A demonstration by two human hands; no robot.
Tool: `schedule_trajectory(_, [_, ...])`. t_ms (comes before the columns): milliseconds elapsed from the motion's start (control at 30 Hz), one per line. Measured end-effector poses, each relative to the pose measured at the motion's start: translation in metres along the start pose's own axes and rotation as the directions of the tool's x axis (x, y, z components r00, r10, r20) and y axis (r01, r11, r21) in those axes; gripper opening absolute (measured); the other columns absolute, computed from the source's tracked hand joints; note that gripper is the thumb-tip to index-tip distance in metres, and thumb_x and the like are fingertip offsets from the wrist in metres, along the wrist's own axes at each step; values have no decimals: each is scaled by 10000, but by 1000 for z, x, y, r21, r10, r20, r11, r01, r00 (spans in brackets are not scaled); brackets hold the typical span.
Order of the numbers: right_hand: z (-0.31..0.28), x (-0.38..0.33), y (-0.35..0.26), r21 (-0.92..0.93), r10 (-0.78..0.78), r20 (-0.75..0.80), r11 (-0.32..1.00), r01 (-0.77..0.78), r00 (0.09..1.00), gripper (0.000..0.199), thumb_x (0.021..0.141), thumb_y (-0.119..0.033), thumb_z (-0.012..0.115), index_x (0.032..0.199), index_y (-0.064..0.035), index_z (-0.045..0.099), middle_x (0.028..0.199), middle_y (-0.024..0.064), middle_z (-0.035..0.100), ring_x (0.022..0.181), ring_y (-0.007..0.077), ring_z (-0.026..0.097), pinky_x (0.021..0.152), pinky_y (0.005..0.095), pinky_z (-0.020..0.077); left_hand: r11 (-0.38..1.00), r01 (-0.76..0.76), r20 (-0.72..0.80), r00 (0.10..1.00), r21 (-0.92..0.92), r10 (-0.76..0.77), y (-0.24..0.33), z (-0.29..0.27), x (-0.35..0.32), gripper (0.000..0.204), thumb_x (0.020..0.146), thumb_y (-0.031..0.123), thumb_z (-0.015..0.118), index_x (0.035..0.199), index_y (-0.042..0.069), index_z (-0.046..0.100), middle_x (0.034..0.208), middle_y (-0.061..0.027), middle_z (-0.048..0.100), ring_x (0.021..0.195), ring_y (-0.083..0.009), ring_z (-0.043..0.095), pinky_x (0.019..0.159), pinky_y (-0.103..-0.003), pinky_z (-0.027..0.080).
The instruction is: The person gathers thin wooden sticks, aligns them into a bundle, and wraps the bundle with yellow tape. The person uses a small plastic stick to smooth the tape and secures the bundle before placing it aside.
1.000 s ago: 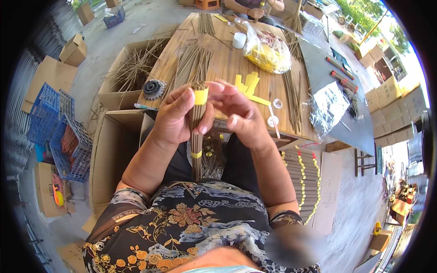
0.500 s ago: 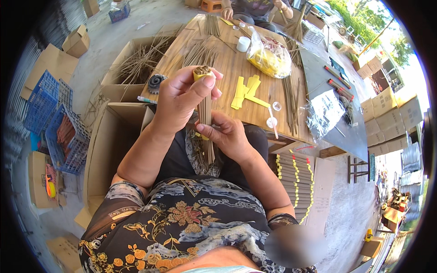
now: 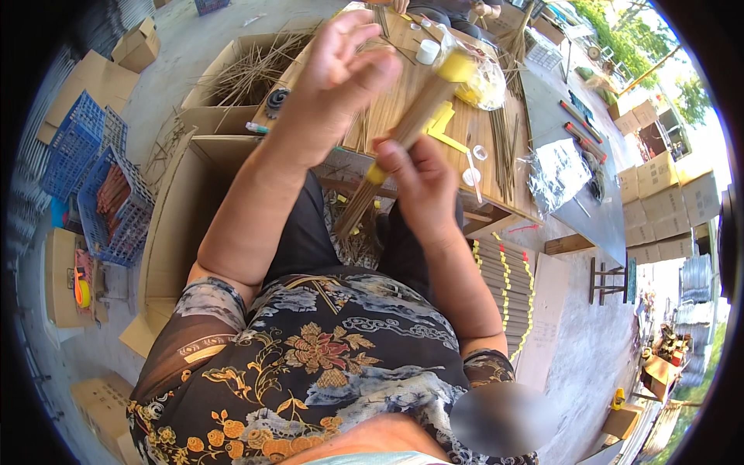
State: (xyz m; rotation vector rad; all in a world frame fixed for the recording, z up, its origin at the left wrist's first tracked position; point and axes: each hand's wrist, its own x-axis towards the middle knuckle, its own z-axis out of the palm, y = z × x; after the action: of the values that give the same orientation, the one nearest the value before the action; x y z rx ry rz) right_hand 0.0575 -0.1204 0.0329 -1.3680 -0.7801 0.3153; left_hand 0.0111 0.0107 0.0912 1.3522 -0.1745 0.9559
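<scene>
One long brown wooden table [image 3: 474,128] ahead, and tilted over its near edge, a slim bundle of thin brown sticks [image 3: 418,110]! Right hand [image 3: 422,174] grasps it near the middle; left hand [image 3: 341,85] is up, empty, fingers loose, well apart. Bright yellow bands [image 3: 457,67] circle it at top and middle; I'd call this banding, nearly done. Next move calls for a firm right grip, sticks kept together.

Left hand [image 3: 338,77] off stick bundle [image 3: 425,107], now tilted
</scene>
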Motion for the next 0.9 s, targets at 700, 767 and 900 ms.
schedule_trajectory(700, [-1, -27, -13, 550, 550, 470, 430, -716, 690, 347, 920, -290, 403, 971, 37, 511, 853, 156, 621, 803, 249, 612, 793, 342, 487, 945, -242, -152, 965, -218, 212, 28, -33, -48, 160, 878, 116, 488, 1015, 41, 525, 652, -21, 477, 580, -119, 442, 555, -272, 387])
schedule_trajectory(767, [-3, -35, -26, 296, 471, 412, 740, -604, 780, 294, 902, -223, 455, 947, 57, 533, 770, 150, 633, 681, 216, 627, 718, 318, 505, 961, -160, -259, 961, -227, 99, 28, -37, -42, 142, 864, 109, 517, 987, 39, 535, 621, -11, 469, 557, -109, 436, 543, -267, 385])
schedule_trajectory(900, [21, -17, -18, -587, -449, 147, 677, 443, 881, 388, 728, -182, 668, 1042, -9, 519, 769, 124, 616, 728, 300, 604, 686, 337, 475, 955, -64, -301, 953, -288, -27, 25, -23, -45, 96, 843, 109, 558, 911, 42, 554, 590, -5, 464, 527, -101, 438, 520, -266, 385])
